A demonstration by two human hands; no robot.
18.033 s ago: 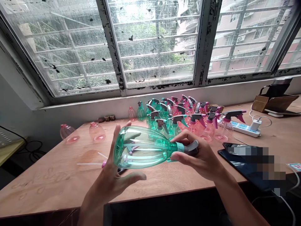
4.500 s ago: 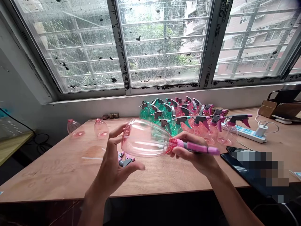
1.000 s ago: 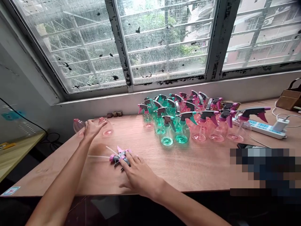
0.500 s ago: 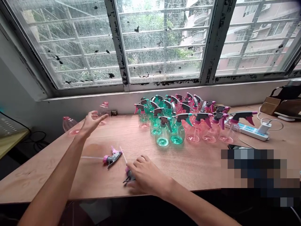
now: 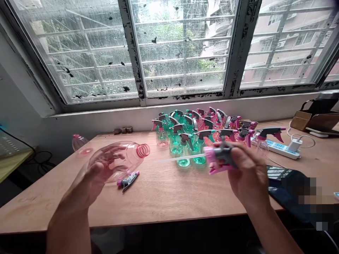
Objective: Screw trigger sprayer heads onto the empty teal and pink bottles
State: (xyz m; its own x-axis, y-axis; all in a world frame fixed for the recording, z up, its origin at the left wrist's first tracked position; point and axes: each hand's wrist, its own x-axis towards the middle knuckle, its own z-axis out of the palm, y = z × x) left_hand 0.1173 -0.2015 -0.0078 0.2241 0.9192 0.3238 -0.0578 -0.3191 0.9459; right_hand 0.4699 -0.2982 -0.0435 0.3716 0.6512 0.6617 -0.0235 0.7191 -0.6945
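My left hand (image 5: 91, 180) is wrapped round a clear pink bottle (image 5: 127, 155), tilted on its side with its open threaded neck pointing right. In my right hand (image 5: 249, 173) is a grey and pink spray trigger head (image 5: 219, 157), held above the table. Its thin dip tube (image 5: 182, 157) points left toward the bottle's neck, apart from it. A second spray head (image 5: 128, 181) lies on the table below the bottle. Another pink bottle (image 5: 79, 144) without a sprayer stands at the table's left edge.
Several green spray bottles (image 5: 183, 151) and pink spray bottles (image 5: 162, 137) with trigger heads stand at the back. A power strip (image 5: 283, 148) with a white plug lies to their right. Small dark blocks (image 5: 123, 130) sit by the wall. A brown box (image 5: 308, 120) stands far right.
My left hand has picked up the pink bottle from the back left and brought it nearer, tipped sideways. My right hand has lifted the spray head off the table and moved right.
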